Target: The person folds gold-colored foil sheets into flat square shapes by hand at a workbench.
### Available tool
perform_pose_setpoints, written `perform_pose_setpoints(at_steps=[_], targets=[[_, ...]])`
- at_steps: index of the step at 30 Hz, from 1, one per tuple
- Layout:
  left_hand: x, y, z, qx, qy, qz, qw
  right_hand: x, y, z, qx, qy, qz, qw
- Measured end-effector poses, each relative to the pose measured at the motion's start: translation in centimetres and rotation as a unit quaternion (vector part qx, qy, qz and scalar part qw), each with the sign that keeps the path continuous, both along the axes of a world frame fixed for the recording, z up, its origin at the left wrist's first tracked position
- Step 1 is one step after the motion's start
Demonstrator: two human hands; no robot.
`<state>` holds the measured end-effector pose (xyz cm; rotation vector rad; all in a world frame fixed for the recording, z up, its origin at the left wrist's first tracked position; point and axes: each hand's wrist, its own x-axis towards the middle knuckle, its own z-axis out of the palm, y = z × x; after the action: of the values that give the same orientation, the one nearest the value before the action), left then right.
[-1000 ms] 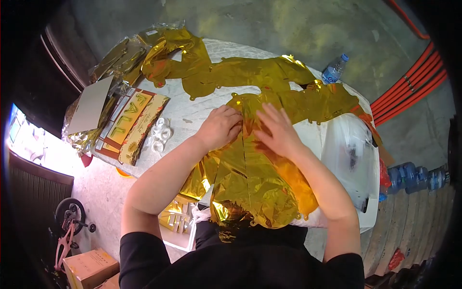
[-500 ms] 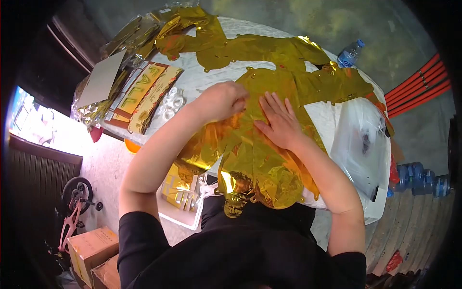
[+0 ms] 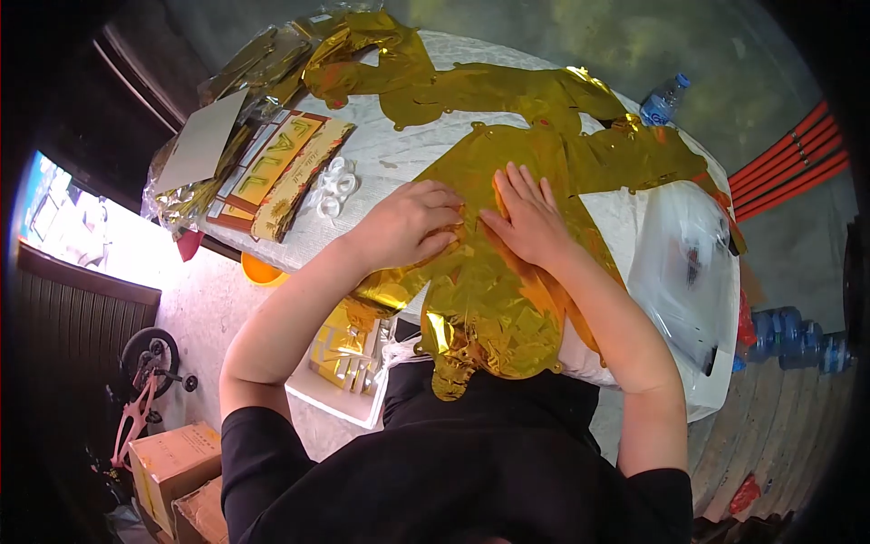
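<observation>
Gold foil (image 3: 494, 308) lies under the outspread right hand (image 3: 533, 225) and curled left hand (image 3: 410, 227), its grip unclear.

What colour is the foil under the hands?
Shiny gold; the foil shows best in head view.

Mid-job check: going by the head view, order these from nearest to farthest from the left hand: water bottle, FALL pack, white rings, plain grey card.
From the left hand:
1. White rings, just to its left.
2. FALL pack, left, beyond the rings.
3. Plain grey card, farther left.
4. Water bottle, far side, off to the right.
</observation>
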<state>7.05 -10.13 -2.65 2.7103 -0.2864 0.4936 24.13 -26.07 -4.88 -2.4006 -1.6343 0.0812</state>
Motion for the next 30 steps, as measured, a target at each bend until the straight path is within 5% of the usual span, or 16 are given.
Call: perform_pose_setpoints(at_steps=[30], targets=[[-0.1, -0.2, -0.2, -0.078, 0.007, 0.002, 0.997, -1.1, 2.1, -0.6, 0.013, 0.006, -0.017, 1.000]])
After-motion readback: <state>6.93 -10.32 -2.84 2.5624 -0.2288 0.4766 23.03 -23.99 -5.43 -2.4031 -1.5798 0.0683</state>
